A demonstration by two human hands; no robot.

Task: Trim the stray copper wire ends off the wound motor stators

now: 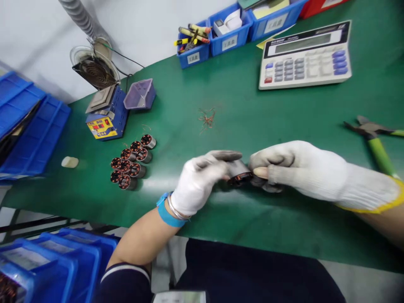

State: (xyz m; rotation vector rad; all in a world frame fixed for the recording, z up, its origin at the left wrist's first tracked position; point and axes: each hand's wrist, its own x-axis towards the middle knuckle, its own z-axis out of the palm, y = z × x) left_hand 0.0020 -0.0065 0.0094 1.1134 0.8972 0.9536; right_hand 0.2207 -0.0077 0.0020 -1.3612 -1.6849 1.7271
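Both my hands wear white gloves and meet over the green mat. My left hand is closed around a small metal motor stator with copper windings. My right hand pinches the same part from the right, one bare fingertip showing through the glove. A cluster of several similar stators lies on the mat to the left of my hands. Loose copper wire clippings lie behind them.
A blue solder pot with a small fan and a purple tray stand at the back left. A large calculator, blue bins and green-handled cutters are at the back and right. More blue bins sit low left.
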